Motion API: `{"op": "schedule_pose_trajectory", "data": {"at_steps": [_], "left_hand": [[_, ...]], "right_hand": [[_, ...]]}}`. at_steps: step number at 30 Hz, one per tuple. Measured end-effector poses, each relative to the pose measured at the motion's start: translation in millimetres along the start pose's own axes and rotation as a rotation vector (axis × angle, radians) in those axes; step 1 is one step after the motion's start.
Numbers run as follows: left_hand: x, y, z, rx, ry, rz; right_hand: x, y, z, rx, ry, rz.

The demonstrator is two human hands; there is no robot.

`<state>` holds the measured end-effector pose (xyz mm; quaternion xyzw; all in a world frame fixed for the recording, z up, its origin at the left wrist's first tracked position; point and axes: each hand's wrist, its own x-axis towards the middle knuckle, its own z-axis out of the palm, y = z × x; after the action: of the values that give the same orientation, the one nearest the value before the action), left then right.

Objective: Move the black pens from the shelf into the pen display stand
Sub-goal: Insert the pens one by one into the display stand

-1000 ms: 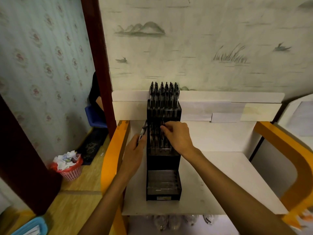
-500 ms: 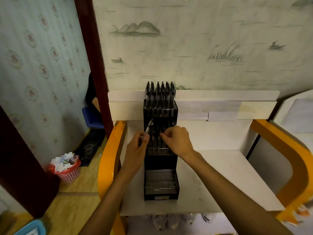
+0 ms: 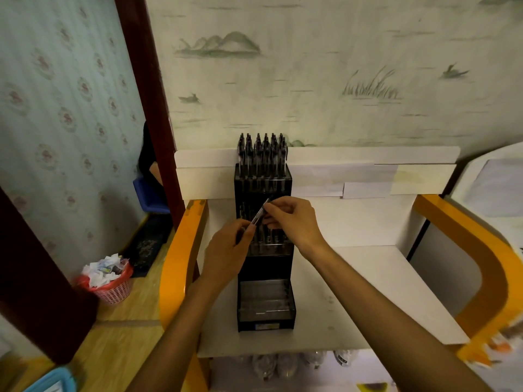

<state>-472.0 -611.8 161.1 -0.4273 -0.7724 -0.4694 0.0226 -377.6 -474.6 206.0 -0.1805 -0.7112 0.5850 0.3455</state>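
Observation:
A black tiered pen display stand (image 3: 266,312) sits on the white shelf (image 3: 368,292) against the back wall. Its top tier is packed with black pens (image 3: 261,154); more pens fill the middle tier, and the bottom tier looks bare. My left hand (image 3: 226,256) and my right hand (image 3: 294,222) meet in front of the middle tier. Both pinch one black pen (image 3: 259,214), which slants up to the right: the left holds its lower end, the right fingertips hold its upper part.
Orange curved side rails (image 3: 181,250) frame the shelf left and right. A red basket of crumpled paper (image 3: 109,278) stands on the wooden floor at the left. Bagged items (image 3: 283,363) lie under the shelf's front edge. A dark door frame (image 3: 141,94) rises left.
My left hand has lifted its pen from beside the stand to in front of the middle tier. My right hand has left the tier's pens and now pinches that pen too.

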Motion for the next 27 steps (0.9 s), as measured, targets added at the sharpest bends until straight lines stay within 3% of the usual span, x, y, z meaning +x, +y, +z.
{"op": "schedule_pose_trajectory", "data": {"at_steps": [3, 8, 16, 27], "left_hand": [[-0.6, -1.0, -10.7, 0.106, 0.056, 0.061], [0.2, -1.0, -23.9, 0.218, 0.108, 0.142], [-1.1, 0.3, -27.8, 0.35, 0.08, 0.162], [4.1, -0.8, -24.8, 0.344, 0.057, 0.151]], "right_hand": [[4.1, -1.4, -7.2, -0.006, 0.097, -0.037], [12.5, 2.4, -18.0, -0.431, 0.239, -0.227], [15.9, 15.6, -9.6, -0.613, 0.192, -0.301], [21.4, 17.9, -2.7, -0.749, 0.081, -0.271]]}}
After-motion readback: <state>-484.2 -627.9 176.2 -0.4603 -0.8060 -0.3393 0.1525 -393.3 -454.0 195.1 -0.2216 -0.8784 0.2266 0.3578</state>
